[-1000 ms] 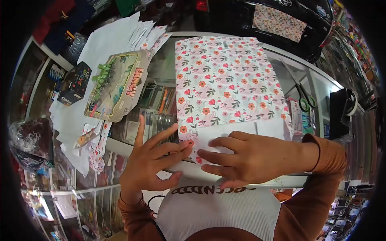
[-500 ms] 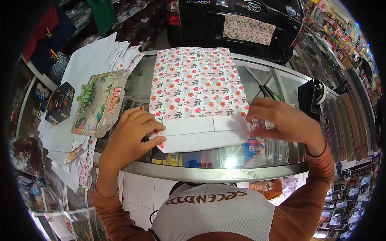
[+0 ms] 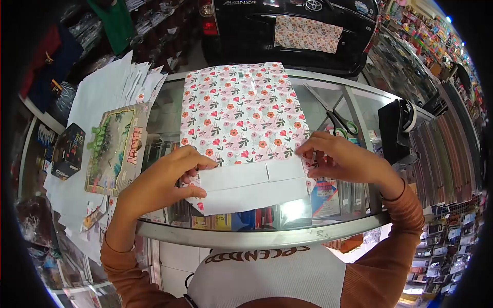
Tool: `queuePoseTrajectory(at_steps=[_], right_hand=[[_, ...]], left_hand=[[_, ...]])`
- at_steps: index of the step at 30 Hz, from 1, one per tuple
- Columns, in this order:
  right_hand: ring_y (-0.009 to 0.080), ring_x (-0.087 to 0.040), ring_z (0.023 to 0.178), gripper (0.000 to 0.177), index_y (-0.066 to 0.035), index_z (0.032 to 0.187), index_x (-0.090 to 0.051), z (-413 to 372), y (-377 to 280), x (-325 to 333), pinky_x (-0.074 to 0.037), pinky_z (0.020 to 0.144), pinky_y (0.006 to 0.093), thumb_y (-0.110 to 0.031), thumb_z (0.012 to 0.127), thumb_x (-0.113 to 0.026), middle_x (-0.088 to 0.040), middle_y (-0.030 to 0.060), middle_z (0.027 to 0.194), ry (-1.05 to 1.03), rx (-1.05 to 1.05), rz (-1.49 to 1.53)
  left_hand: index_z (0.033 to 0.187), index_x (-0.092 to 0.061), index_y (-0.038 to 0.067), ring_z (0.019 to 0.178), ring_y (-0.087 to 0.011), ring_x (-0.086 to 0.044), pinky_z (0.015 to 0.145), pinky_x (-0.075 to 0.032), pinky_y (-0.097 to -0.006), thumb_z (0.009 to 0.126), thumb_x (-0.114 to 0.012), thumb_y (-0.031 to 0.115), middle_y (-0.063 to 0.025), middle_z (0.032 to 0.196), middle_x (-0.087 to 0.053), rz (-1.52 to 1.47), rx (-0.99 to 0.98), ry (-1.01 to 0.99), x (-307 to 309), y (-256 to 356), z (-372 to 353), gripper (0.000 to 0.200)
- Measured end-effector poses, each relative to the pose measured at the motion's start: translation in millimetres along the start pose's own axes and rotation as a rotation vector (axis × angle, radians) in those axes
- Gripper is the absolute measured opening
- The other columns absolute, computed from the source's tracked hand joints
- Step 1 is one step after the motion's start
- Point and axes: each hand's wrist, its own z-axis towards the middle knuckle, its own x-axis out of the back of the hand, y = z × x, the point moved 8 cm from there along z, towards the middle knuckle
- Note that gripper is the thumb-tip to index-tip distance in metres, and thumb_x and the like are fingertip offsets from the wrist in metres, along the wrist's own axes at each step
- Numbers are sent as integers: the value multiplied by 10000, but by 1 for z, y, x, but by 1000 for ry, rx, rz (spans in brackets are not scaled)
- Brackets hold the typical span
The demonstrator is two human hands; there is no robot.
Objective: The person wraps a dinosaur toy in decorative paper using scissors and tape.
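A sheet of floral wrapping paper (image 3: pixel 241 118), folded into a flat bag-like shape, lies on the glass counter. Its near end is folded over into a white flap (image 3: pixel 246 192) with crease lines and a short slit-like seam. My left hand (image 3: pixel 167 177) grips the left edge of this flap, thumb below and curled fingers above. At the opposite edge, my right hand (image 3: pixel 341 159) holds the paper between bent fingers and thumb. Patterned side folds show between the fingers of each hand. Open scissors (image 3: pixel 334 115) with green-lined handles lie just beyond my right hand.
Left of the paper, a carded toy pack (image 3: pixel 115 149) and a small black box (image 3: pixel 68 151) rest on stacked white sheets (image 3: pixel 100 92). A black tape dispenser (image 3: pixel 393 128) stands at right. The counter's metal edge (image 3: pixel 257 237) runs in front of me; a black car (image 3: pixel 287 31) is behind.
The view has shifted slightly. My right hand has come inward onto the flap's right edge, and my left fingers reach further over the left side. The near end of the paper sits closer to me.
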Motion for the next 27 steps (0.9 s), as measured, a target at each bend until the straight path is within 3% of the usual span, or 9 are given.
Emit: queuePoseTrajectory(at_steps=[3, 8, 13, 19, 27], right_hand=[[244, -627, 856, 337, -19, 1105, -578, 4, 6, -2, -527, 745, 328, -58, 807, -731, -566, 116, 996, -135, -164, 143], [260, -621, 854, 276, -20, 1088, -583, 14, -12, -4, -527, 749, 344, -138, 864, -693, -562, 108, 946, -81, -50, 42], [315, -598, 838, 300, -46, 1017, -592, 19, -21, -13, -483, 712, 404, -260, 856, -725, -557, 118, 914, 233, 103, -170], [302, -584, 866, 317, -66, 968, -581, 23, -12, -14, -469, 751, 395, -278, 814, -760, -567, 98, 902, 295, 90, -89], [290, -563, 840, 304, -86, 963, -588, 19, -7, -14, -443, 742, 399, -285, 811, -759, -572, 82, 903, 324, 101, -75]], left_hand=[[1166, -660, 68, 947, -216, -574, 840, -489, -330, 765, -785, 97, -66, 1030, -567, 86, -69, 28, 2, 11, 1, 420], [1128, -688, 97, 962, -263, -567, 834, -478, -361, 816, -728, 134, -82, 1021, -572, 330, -409, 194, -19, 54, 22, 316], [1061, -706, 89, 904, -249, -595, 802, -492, -353, 830, -715, 135, -75, 999, -595, 208, -398, 154, -32, 57, 35, 235], [1028, -723, 101, 928, -238, -612, 805, -502, -345, 808, -734, 122, -65, 1034, -626, 200, -353, 111, -38, 54, 36, 221], [1056, -726, 169, 1044, -258, -624, 887, -479, -379, 819, -703, 104, -45, 1168, -641, 306, -534, 104, -38, 60, 31, 247]])
